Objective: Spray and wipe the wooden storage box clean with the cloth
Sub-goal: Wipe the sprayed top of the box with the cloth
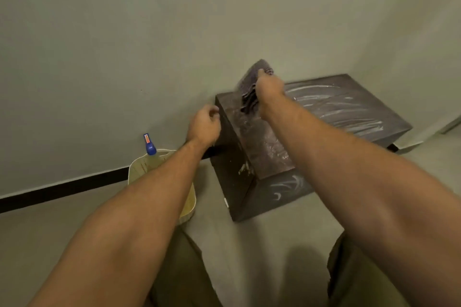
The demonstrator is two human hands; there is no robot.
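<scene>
the right hand (270,88) grips the bunched cloth (251,77), which sticks up past its fingers over the wooden box (349,109) by the wall (149,32); the left hand (203,125) curls at the box's corner, grip unclear

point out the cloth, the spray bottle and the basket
cloth (247,84), head view, its bunched middle
spray bottle (150,147), head view, its blue trigger head
basket (140,166), head view, its perforated left wall

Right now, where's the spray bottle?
Left of centre in the head view, the spray bottle sticks up from the cream basket against the wall, left of the wooden box.
</scene>
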